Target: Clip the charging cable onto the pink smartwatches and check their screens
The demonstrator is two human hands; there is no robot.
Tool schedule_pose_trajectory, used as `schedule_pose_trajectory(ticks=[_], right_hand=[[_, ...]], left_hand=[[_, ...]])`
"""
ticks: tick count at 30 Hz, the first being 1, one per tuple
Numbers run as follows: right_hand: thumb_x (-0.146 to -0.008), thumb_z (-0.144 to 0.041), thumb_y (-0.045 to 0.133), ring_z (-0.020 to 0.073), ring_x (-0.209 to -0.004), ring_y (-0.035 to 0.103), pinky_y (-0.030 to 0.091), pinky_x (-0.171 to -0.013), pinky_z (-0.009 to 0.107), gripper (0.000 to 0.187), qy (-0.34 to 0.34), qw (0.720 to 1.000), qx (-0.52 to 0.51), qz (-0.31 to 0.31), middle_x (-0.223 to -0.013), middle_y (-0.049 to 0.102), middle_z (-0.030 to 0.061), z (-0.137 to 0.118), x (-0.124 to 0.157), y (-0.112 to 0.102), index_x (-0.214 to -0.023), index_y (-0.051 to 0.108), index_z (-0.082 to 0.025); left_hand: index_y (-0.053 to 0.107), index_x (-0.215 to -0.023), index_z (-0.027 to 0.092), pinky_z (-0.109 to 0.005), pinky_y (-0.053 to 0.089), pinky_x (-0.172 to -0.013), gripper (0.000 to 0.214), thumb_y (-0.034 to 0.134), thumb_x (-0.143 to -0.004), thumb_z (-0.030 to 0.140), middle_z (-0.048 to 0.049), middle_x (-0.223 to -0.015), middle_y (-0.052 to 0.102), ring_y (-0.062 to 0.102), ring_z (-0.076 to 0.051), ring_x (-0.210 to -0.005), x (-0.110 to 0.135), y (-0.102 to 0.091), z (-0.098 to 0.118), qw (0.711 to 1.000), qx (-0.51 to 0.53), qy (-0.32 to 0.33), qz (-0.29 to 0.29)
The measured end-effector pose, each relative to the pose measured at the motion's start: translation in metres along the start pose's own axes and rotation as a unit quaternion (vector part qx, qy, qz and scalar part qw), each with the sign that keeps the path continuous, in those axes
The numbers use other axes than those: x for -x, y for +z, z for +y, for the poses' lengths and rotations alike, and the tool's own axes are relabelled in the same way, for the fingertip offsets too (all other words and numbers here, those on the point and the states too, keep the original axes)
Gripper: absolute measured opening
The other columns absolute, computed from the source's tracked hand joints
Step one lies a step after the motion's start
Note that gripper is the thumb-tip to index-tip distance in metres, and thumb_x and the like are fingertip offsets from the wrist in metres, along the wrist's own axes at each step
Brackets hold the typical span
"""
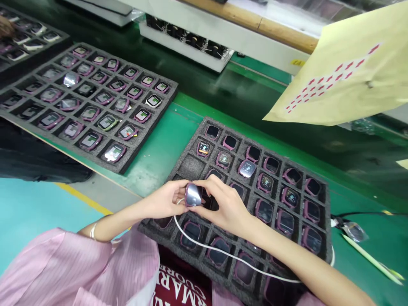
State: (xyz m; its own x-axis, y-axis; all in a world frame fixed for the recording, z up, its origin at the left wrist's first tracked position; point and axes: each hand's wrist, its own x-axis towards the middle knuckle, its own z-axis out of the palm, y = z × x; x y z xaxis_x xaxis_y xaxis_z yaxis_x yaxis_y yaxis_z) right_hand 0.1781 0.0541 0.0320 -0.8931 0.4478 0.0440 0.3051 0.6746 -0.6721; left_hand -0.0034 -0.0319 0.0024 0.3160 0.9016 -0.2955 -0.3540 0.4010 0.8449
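Note:
A smartwatch (194,195) with a purple case and a dark, reflective screen is held up between both my hands. My left hand (170,197) grips it from the left, fingers closed round its edge. From the right, the thumb and index finger of my right hand (223,202) pinch its other edge. A white cable (207,246) runs from behind my left fingers across the foam tray (188,168) below. Several purple smartwatches sit in the tray's compartments, a few with lit screens. What the cable's end does behind the watch is hidden.
Another foam tray (127,159) of smartwatches, most with lit screens, lies to the left. A pale green pen-like stick (371,257) and a small clear-wrapped item (355,231) lie at right. Yellow paper (347,76) hangs at upper right. Another person's hand (6,27) shows at the far left.

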Motion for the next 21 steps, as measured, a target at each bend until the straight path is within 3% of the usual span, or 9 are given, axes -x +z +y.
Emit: schedule_pose_trajectory(ticks=[3, 8, 13, 21], right_hand=[[-0.086, -0.03, 0.067, 0.0165, -0.077, 0.058, 0.044, -0.06, 0.025, 0.037, 0.002, 1.0, 0.029, 0.009, -0.095, 0.057, 0.0047, 0.0, 0.0, 0.005, -0.118, 0.052, -0.02], [-0.083, -0.022, 0.063, 0.0176, -0.074, 0.06, 0.042, -0.053, 0.024, 0.035, -0.024, 0.997, 0.058, 0.038, -0.089, 0.06, 0.0052, 0.0, 0.001, 0.011, -0.116, 0.052, -0.018], [-0.085, -0.023, 0.059, 0.0172, -0.07, 0.059, 0.044, -0.055, 0.026, 0.036, -0.084, 0.991, 0.031, 0.099, -0.085, 0.061, 0.005, 0.007, 0.005, 0.025, -0.119, 0.048, -0.017], [-0.086, -0.025, 0.06, 0.0153, -0.065, 0.058, 0.044, -0.054, 0.025, 0.035, -0.096, 0.99, 0.016, 0.102, -0.078, 0.061, 0.0025, 0.009, 0.003, 0.025, -0.118, 0.049, -0.016]], left_hand=[[0.055, -0.106, 0.015, -0.036, 0.046, -0.094, 0.04, 0.071, -0.07, 0.007, -0.0091, -0.108, 0.065, 0.062, -0.021, -0.105, 0.003, 0.003, 0.0, 1.0, 0.011, 0.007, -0.002], [0.057, -0.102, 0.015, -0.033, 0.047, -0.087, 0.031, 0.072, -0.077, 0.024, -0.0062, -0.101, 0.065, 0.063, -0.02, -0.095, 0.004, 0.006, -0.004, 0.997, -0.034, 0.013, 0.063], [0.06, -0.101, 0.013, -0.029, 0.046, -0.082, 0.028, 0.072, -0.078, 0.023, -0.005, -0.096, 0.065, 0.062, -0.018, -0.09, 0.004, 0.006, -0.003, 0.997, -0.041, 0.02, 0.06], [0.06, -0.099, 0.012, -0.027, 0.046, -0.077, 0.029, 0.073, -0.076, 0.022, -0.004, -0.091, 0.065, 0.061, -0.015, -0.083, 0.004, 0.006, 0.001, 0.997, -0.042, 0.005, 0.06]])
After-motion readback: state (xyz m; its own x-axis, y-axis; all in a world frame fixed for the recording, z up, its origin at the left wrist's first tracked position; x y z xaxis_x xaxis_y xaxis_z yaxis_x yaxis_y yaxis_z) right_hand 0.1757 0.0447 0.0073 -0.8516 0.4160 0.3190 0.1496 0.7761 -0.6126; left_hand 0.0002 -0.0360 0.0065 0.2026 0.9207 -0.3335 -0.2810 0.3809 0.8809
